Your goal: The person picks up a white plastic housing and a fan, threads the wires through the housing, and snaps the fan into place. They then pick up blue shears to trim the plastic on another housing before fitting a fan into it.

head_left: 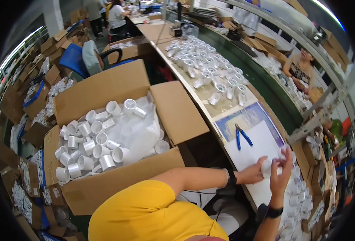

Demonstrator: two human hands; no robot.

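Observation:
A white cylindrical plastic part (pixel 267 168) is held in my left hand (pixel 250 173), above white sheets (pixel 253 150) on the bench. My right hand (pixel 281 176) is raised just beside that part, its fingers bent; what they pinch, if anything, is too small to make out. Blue-handled pliers (pixel 244 137) lie on the sheets, handles toward me. Beyond them, many white cup-shaped fittings with short side tubes (pixel 207 74) stand in rows. More white fittings (pixel 296 201) crowd the bench to the right of my right forearm.
On my left stands an open carton (pixel 121 180) holding white fittings and clear plastic bags. A blue chair (pixel 75 60) is behind it. Metal shelf posts (pixel 312 122) rise along the bench's right side. A person (pixel 300 70) sits across a green conveyor; others work farther back.

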